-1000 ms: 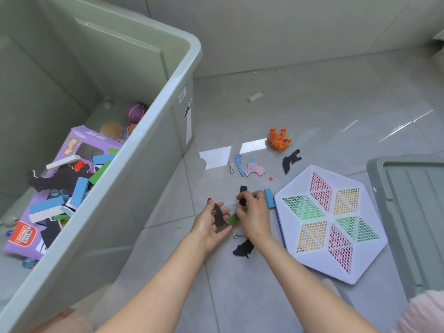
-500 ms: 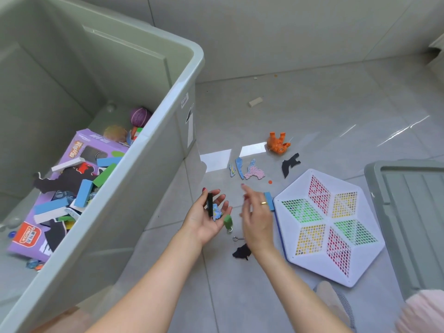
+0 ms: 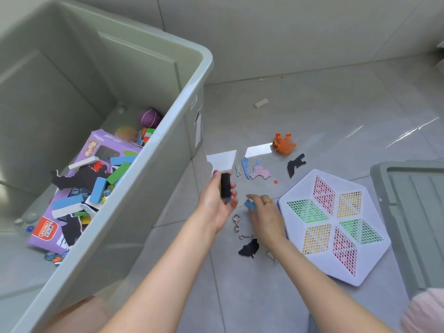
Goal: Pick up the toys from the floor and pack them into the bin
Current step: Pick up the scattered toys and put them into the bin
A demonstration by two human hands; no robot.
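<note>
My left hand (image 3: 216, 203) holds a small stack of black flat pieces (image 3: 225, 187) upright above the floor, beside the big grey-green bin (image 3: 168, 131). My right hand (image 3: 264, 217) reaches down and pinches a blue block (image 3: 250, 205) at the edge of the white hexagonal pegboard (image 3: 334, 224). On the floor lie metal ring puzzles (image 3: 236, 222), a black cut-out (image 3: 249, 248), another black cut-out (image 3: 295, 164), pastel puzzle pieces (image 3: 259, 171) and an orange toy animal (image 3: 283, 144). The bin holds a purple box (image 3: 72, 188), blocks and balls.
A second grey container (image 3: 413, 212) stands at the right edge. A small beige block (image 3: 261, 103) lies near the wall. A tiny orange peg (image 3: 275, 181) sits by the pegboard. Open tiled floor stretches beyond the toys toward the wall.
My right hand passed a piece to the left hand, then moved right and down onto the blue block. My left hand rose slightly with the black pieces.
</note>
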